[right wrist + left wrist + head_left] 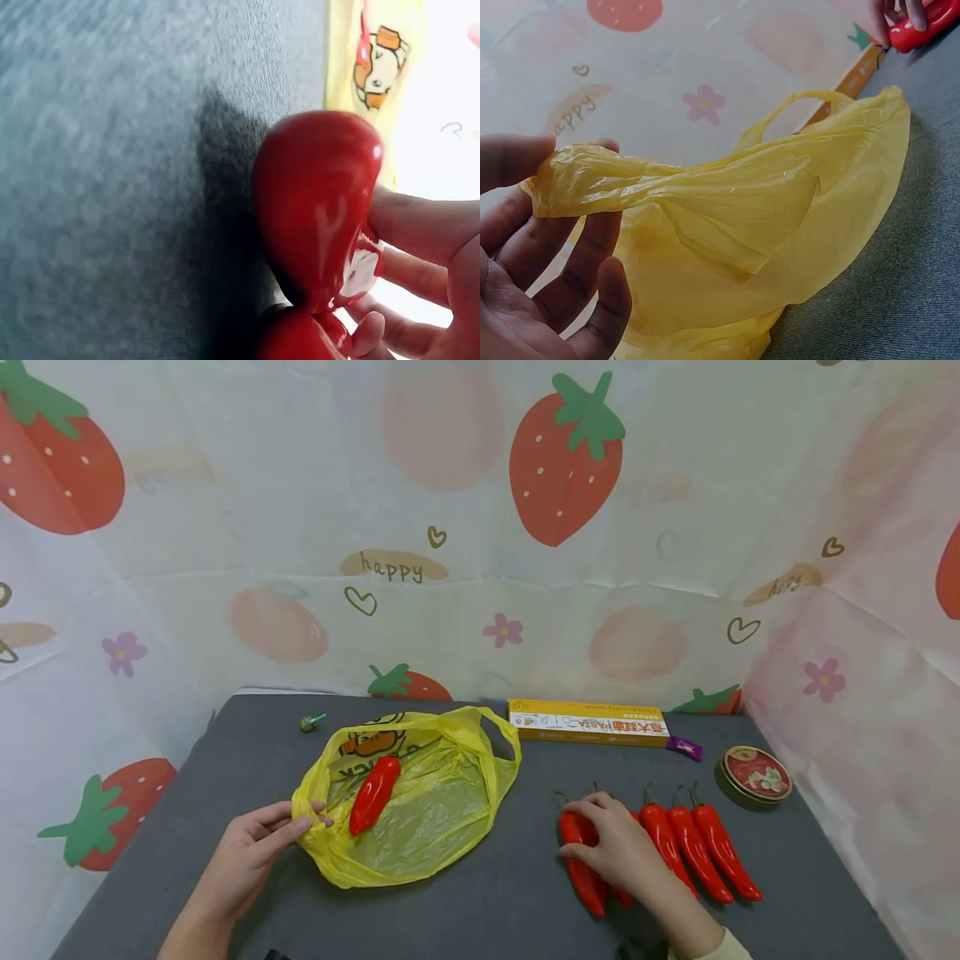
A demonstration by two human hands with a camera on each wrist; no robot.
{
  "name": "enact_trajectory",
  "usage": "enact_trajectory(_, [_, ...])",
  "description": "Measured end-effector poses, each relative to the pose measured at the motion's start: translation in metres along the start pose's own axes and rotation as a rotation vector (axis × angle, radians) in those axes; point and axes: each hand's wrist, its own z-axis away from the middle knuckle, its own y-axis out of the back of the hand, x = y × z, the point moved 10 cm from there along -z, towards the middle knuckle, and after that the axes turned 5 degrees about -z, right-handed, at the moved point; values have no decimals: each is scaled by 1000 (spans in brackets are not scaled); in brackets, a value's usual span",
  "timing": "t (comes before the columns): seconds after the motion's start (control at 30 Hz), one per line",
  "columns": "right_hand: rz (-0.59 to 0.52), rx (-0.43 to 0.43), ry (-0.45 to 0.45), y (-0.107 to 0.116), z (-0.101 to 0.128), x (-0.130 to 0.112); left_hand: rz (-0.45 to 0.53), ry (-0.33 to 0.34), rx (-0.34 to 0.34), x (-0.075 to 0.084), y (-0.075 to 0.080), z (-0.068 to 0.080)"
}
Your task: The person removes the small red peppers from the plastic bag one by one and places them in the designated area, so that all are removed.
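A yellow plastic bag (427,810) lies open on the grey table (480,910), with one red pepper (373,793) inside it. My left hand (251,852) pinches the bag's near-left rim. In the left wrist view, the thumb and fingers (592,225) hold that bunched rim (630,180) up. My right hand (611,843) is to the right, over the left end of a row of several red chili peppers (697,852). In the right wrist view, its fingers (420,232) curl round one glossy red pepper (319,202) close to the table top.
A yellow pasta box (588,722) lies at the back of the table, with a purple wrapped sweet (684,747) and a round tin (753,777) to its right. A small green object (309,722) sits at the back left. Strawberry-print sheeting walls the table on three sides.
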Motion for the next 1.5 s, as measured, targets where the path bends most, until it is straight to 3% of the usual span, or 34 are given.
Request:
enact_trajectory(0.5, [72,-1,2,10,2,-3,-15,-11,8,0,2,1])
enact_trajectory(0.73, [-84,22,32,30,-6,-19,-12,-21,-4,-1,0,-2])
enact_trajectory(0.97, [-172,21,111,39,-23,-59,2,-39,2,0,1,-3])
enact_trajectory(1.37, [-323,-36,151,8,-64,-116,1,-21,15,-2,3,-3])
enact_trajectory(1.5, [-412,-101,175,-11,-78,-135,1,-23,10,-2,3,-2])
